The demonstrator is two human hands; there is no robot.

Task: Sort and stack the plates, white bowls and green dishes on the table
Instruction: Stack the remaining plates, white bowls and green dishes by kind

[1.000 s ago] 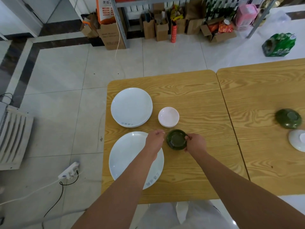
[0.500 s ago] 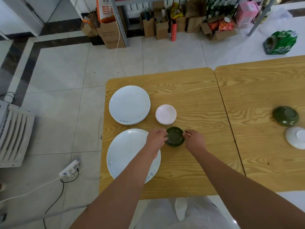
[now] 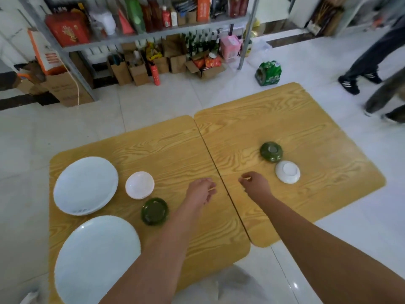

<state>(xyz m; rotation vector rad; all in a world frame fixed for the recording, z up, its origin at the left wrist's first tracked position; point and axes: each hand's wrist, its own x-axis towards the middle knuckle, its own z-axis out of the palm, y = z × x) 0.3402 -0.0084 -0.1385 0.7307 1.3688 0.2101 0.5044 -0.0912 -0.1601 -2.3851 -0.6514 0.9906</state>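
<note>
Green dishes two, white bowls two, plates two

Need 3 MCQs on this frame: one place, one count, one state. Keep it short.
1. Where is the upside-down white bowl?
A. on the right wooden table
B. on the left wooden table
C. on the floor

2. How many dark green round dishes are on the tables?
A. one
B. two
C. four

3. What are the hands holding?
A. a plate each
B. one bowl together
C. nothing

Answers:
1 A: it lies beside the inverted green dish, right of the seam.
2 B: that one plus the upright green dish on the left table.
3 C: the left hand and right hand are over bare wood, both empty.
</note>
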